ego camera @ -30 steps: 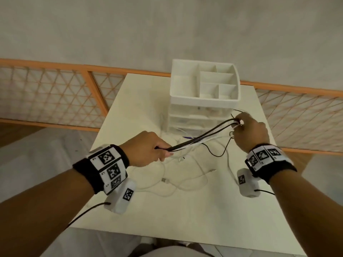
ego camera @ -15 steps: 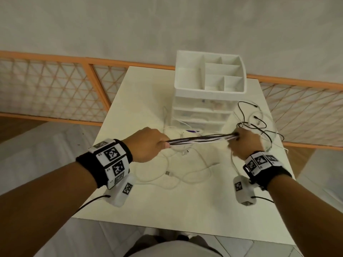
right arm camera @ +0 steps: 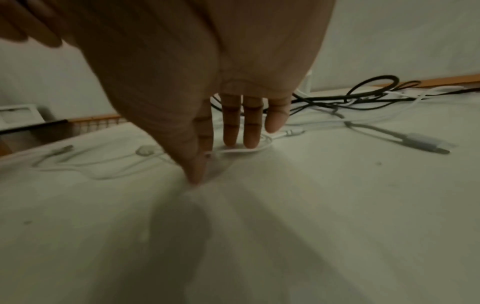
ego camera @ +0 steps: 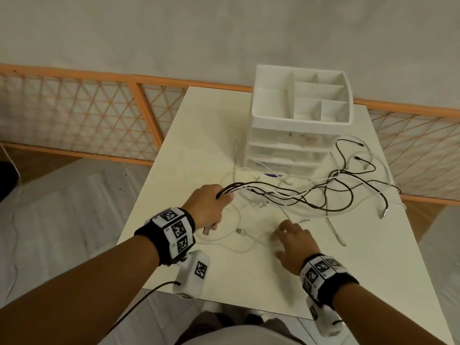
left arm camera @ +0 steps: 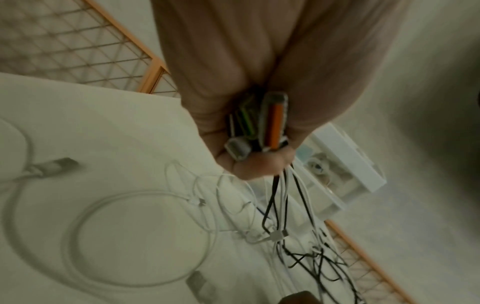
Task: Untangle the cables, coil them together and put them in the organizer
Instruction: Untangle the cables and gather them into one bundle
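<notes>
Left hand (ego camera: 207, 206), table 9 o'clock: fingers curled tight round gathered plug ends (left arm camera: 255, 131) of cable bundle (ego camera: 281, 195). Keep fist firm, ends level. Right hand (ego camera: 292, 241), 6 o'clock: fingers straight, slightly spread, tips on loose white cable (right arm camera: 241, 151), nothing pinched. Judgement: pinch it, draw it slowly toward fist, clear of black loops. Bundle trails to 3 o'clock. Organizer (ego camera: 302, 120), 12 o'clock, holds no cables.
</notes>
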`<action>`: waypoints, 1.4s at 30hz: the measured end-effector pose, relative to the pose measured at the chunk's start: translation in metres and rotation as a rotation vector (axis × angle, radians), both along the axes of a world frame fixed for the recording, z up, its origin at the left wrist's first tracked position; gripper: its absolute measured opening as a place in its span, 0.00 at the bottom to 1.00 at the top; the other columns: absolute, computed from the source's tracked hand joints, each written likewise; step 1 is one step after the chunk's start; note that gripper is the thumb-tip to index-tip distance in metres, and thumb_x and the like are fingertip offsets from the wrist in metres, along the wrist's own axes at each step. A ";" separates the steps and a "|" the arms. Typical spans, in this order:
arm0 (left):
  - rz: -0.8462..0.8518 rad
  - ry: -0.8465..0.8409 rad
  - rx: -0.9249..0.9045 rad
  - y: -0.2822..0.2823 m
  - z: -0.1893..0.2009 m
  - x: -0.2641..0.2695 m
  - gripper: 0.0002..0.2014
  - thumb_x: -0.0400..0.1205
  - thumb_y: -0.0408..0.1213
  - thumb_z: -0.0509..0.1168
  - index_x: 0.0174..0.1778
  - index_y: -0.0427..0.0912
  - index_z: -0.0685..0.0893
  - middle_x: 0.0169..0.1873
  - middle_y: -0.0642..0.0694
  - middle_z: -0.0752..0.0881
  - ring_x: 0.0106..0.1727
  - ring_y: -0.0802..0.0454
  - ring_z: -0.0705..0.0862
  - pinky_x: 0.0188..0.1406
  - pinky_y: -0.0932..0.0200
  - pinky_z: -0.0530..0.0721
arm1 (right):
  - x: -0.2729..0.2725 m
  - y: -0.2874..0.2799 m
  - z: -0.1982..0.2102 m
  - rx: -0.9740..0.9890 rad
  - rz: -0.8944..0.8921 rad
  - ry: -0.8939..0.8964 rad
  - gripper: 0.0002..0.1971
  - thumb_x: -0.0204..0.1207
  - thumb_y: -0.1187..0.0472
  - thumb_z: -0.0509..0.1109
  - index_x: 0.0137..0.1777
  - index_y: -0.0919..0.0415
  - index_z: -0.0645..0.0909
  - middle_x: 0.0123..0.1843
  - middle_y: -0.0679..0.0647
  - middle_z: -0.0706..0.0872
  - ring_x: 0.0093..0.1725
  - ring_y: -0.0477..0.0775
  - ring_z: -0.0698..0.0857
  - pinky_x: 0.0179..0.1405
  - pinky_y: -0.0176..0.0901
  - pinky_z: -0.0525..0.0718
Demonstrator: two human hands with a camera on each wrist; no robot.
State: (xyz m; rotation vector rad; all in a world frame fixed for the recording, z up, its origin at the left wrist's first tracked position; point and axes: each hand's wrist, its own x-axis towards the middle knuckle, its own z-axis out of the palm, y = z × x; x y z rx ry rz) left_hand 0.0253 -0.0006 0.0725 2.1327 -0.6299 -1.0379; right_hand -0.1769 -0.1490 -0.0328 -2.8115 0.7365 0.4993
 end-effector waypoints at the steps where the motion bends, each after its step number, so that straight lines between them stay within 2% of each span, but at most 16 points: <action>1: 0.017 0.014 -0.024 0.000 0.000 0.000 0.16 0.86 0.47 0.62 0.48 0.35 0.82 0.22 0.42 0.79 0.22 0.43 0.77 0.23 0.55 0.76 | 0.002 0.000 -0.001 -0.050 0.012 0.016 0.12 0.78 0.54 0.65 0.60 0.48 0.84 0.68 0.49 0.77 0.65 0.57 0.76 0.62 0.52 0.75; 4: 0.170 0.127 -0.136 -0.002 0.004 0.003 0.15 0.85 0.44 0.67 0.42 0.33 0.83 0.22 0.45 0.75 0.20 0.48 0.73 0.22 0.56 0.72 | 0.007 -0.016 0.014 -0.027 0.029 0.003 0.11 0.76 0.55 0.61 0.49 0.48 0.85 0.54 0.44 0.87 0.59 0.55 0.80 0.58 0.51 0.73; 6: 0.251 0.218 -0.200 -0.003 0.010 0.006 0.13 0.85 0.41 0.67 0.39 0.35 0.83 0.24 0.46 0.73 0.19 0.54 0.71 0.17 0.62 0.69 | 0.012 -0.038 0.045 0.173 -0.118 -0.232 0.13 0.78 0.50 0.61 0.45 0.46 0.88 0.41 0.46 0.92 0.48 0.52 0.87 0.56 0.48 0.80; 8: 0.280 0.287 -0.249 -0.005 0.016 0.009 0.12 0.86 0.39 0.66 0.39 0.36 0.81 0.25 0.47 0.72 0.19 0.55 0.70 0.15 0.64 0.68 | 0.016 -0.065 0.089 0.309 -0.304 -0.554 0.08 0.82 0.53 0.70 0.43 0.44 0.89 0.29 0.48 0.88 0.32 0.42 0.85 0.44 0.42 0.82; 9: 0.287 0.302 -0.261 -0.007 0.018 0.010 0.12 0.87 0.39 0.65 0.39 0.36 0.80 0.25 0.47 0.71 0.19 0.55 0.70 0.15 0.64 0.68 | 0.016 -0.077 0.113 0.307 -0.366 -0.669 0.06 0.81 0.52 0.72 0.44 0.43 0.89 0.27 0.48 0.86 0.26 0.37 0.82 0.39 0.40 0.80; 12: 0.293 0.327 -0.284 -0.013 0.027 0.010 0.13 0.88 0.40 0.63 0.40 0.38 0.77 0.25 0.48 0.70 0.20 0.54 0.69 0.15 0.64 0.69 | 0.011 -0.102 0.174 0.327 -0.446 -1.012 0.07 0.80 0.45 0.73 0.47 0.43 0.91 0.30 0.53 0.82 0.26 0.47 0.75 0.37 0.42 0.77; 15: 0.283 0.363 -0.338 -0.020 0.037 0.009 0.13 0.89 0.42 0.62 0.39 0.41 0.74 0.25 0.49 0.71 0.22 0.53 0.70 0.16 0.63 0.69 | 0.004 -0.099 0.213 0.381 -0.442 -1.226 0.08 0.82 0.49 0.72 0.55 0.47 0.91 0.25 0.41 0.77 0.24 0.44 0.71 0.27 0.36 0.74; 18: 0.283 0.365 -0.420 -0.030 0.053 0.003 0.13 0.90 0.42 0.60 0.40 0.41 0.75 0.28 0.45 0.78 0.24 0.51 0.76 0.18 0.61 0.74 | 0.003 -0.076 0.224 0.444 -0.283 -1.081 0.07 0.82 0.55 0.71 0.54 0.52 0.90 0.29 0.29 0.86 0.32 0.30 0.84 0.36 0.20 0.77; 20: 0.282 0.359 -0.488 -0.040 0.061 -0.001 0.12 0.90 0.42 0.58 0.46 0.38 0.79 0.34 0.41 0.86 0.31 0.49 0.83 0.25 0.56 0.83 | 0.005 -0.057 0.217 0.532 -0.210 -0.875 0.10 0.74 0.47 0.72 0.47 0.48 0.92 0.37 0.33 0.92 0.40 0.29 0.87 0.44 0.21 0.80; 24: 0.079 0.242 -0.487 -0.052 0.066 -0.012 0.13 0.91 0.44 0.55 0.59 0.39 0.80 0.45 0.40 0.94 0.46 0.46 0.92 0.54 0.43 0.87 | 0.015 -0.033 0.188 0.561 -0.149 -0.688 0.09 0.75 0.51 0.76 0.44 0.55 0.94 0.26 0.42 0.88 0.26 0.39 0.79 0.32 0.26 0.75; 27: -0.100 0.154 -0.425 -0.050 0.063 -0.020 0.12 0.91 0.45 0.56 0.50 0.43 0.80 0.38 0.43 0.93 0.37 0.56 0.90 0.47 0.46 0.80 | 0.023 -0.028 0.182 0.565 -0.150 -0.711 0.08 0.77 0.54 0.77 0.41 0.56 0.93 0.25 0.46 0.86 0.25 0.43 0.76 0.29 0.28 0.74; 29: -0.140 0.181 -0.411 -0.049 0.060 -0.024 0.13 0.91 0.45 0.56 0.46 0.42 0.77 0.31 0.44 0.89 0.37 0.50 0.90 0.45 0.48 0.78 | 0.028 -0.029 0.185 0.562 -0.174 -0.755 0.12 0.78 0.54 0.76 0.38 0.62 0.90 0.18 0.43 0.75 0.20 0.42 0.70 0.24 0.26 0.68; 34: 0.001 0.326 -0.535 -0.048 0.068 -0.020 0.10 0.90 0.40 0.57 0.48 0.40 0.80 0.21 0.54 0.72 0.24 0.53 0.73 0.32 0.52 0.81 | 0.028 -0.050 0.168 0.604 -0.290 -0.906 0.18 0.75 0.54 0.80 0.31 0.66 0.82 0.22 0.47 0.76 0.24 0.46 0.71 0.27 0.33 0.72; 36: 0.111 0.367 -0.643 -0.049 0.080 -0.009 0.10 0.90 0.39 0.59 0.55 0.39 0.82 0.20 0.54 0.70 0.22 0.55 0.71 0.29 0.54 0.78 | 0.019 -0.061 0.132 0.511 -0.291 -0.712 0.17 0.77 0.50 0.76 0.35 0.62 0.85 0.32 0.51 0.87 0.33 0.48 0.82 0.38 0.38 0.79; 39: 0.203 0.400 -0.770 -0.047 0.096 0.005 0.08 0.88 0.40 0.63 0.47 0.42 0.83 0.21 0.53 0.69 0.22 0.56 0.70 0.27 0.56 0.76 | 0.007 -0.067 0.080 0.378 -0.362 -0.300 0.15 0.85 0.53 0.65 0.38 0.52 0.86 0.47 0.56 0.92 0.49 0.59 0.89 0.49 0.44 0.81; 42: 0.197 0.303 -0.714 -0.046 0.093 0.006 0.06 0.83 0.36 0.70 0.50 0.36 0.85 0.22 0.53 0.76 0.22 0.56 0.69 0.22 0.60 0.74 | 0.017 -0.063 0.097 0.371 -0.439 -0.418 0.18 0.88 0.56 0.56 0.38 0.53 0.81 0.45 0.58 0.91 0.41 0.59 0.91 0.42 0.45 0.86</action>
